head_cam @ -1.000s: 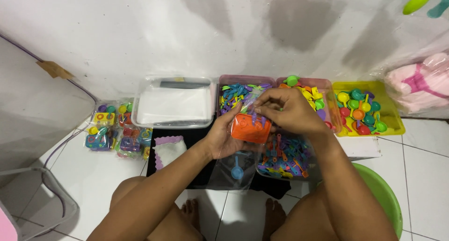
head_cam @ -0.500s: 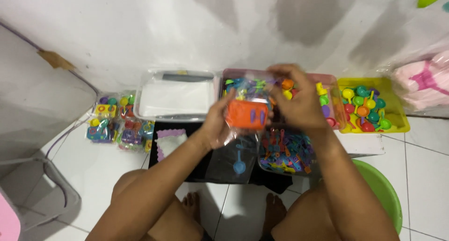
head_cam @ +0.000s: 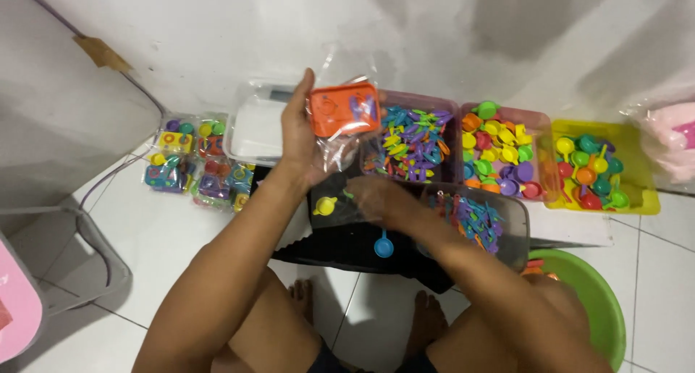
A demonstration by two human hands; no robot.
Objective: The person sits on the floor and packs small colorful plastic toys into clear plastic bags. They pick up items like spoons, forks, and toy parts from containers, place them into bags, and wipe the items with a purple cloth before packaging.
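Left hand [head_cam: 300,138] has a firm grip on a clear plastic bag [head_cam: 340,145] with an orange toy tray [head_cam: 345,110] already inside, held up above the black tray [head_cam: 347,235]. Just below that grip, the right hand [head_cam: 380,199] sits low at the bag's bottom, blurred, so I cannot tell whether it pinches anything. Beyond, a yellow ladle [head_cam: 325,206] and blue ladle [head_cam: 383,247] lie loose, bins of colourful pieces [head_cam: 499,152] remain full, and finished packs [head_cam: 192,163] sit left on the floor.

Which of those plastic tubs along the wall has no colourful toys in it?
The clear tub at the far left of the row; its inside looks white, while the others hold bright pieces.
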